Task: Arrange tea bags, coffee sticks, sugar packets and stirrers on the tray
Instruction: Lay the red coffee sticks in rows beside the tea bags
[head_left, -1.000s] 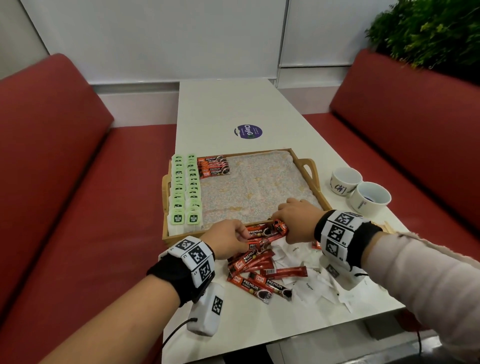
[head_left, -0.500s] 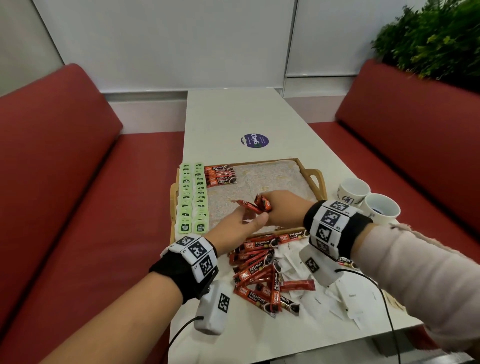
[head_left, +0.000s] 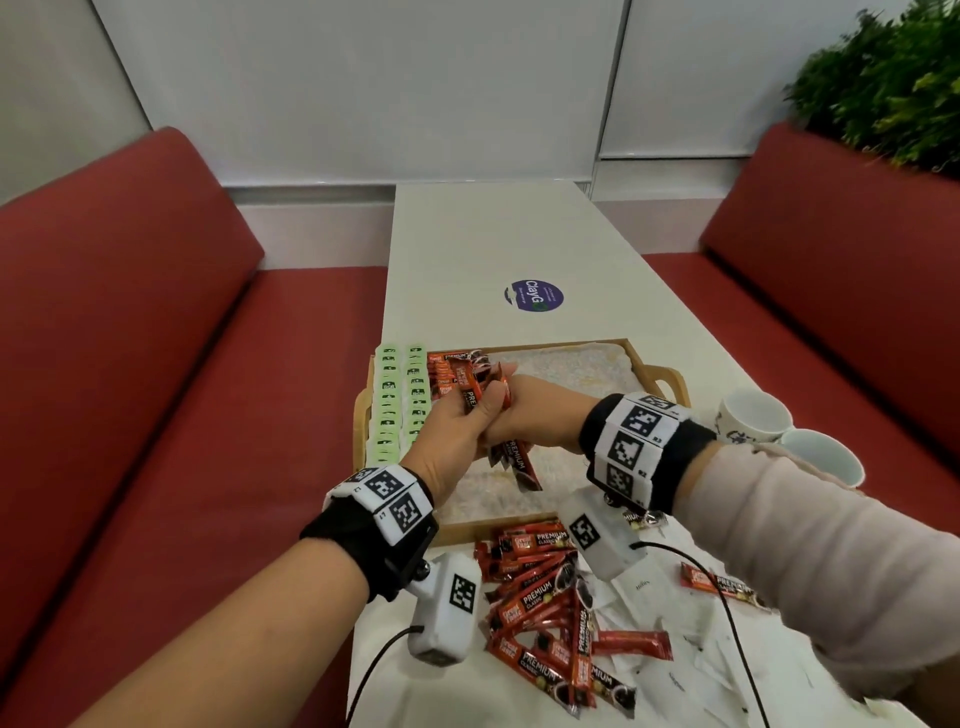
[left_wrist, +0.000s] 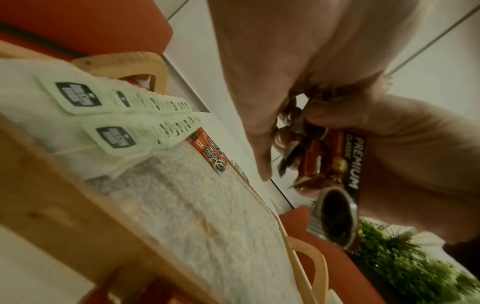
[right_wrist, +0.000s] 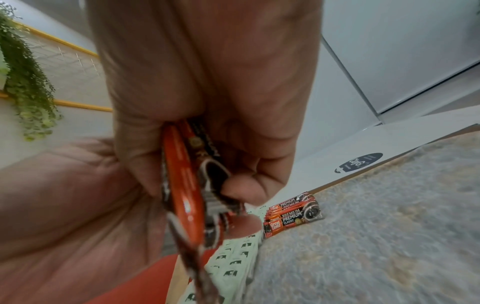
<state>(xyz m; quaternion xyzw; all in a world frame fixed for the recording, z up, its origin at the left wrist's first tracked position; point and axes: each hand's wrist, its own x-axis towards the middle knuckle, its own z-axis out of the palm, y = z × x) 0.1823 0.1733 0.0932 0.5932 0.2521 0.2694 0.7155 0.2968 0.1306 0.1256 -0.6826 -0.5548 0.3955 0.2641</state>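
Between red benches, on the white desk (head_left: 467, 249), sits the wooden tray (head_left: 670, 382). Above it, left hand (head_left: 452, 431) and right hand (head_left: 530, 421) meet, fingers (right_wrist: 241, 191) curled tight round a bundle of coffee sticks (head_left: 480, 397).

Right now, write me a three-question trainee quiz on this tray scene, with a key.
1. True or false: the green tea bags lie in two columns at the left end of the tray.
2. Multiple choice: what do the left hand and right hand hold together above the tray? A) stirrers B) a bundle of coffee sticks C) a cup
3. Fill in: the loose coffee sticks not yet sorted lie on the table, ____ the tray's near edge.

Key: 1 true; 2 B; 3 outside (in front of)
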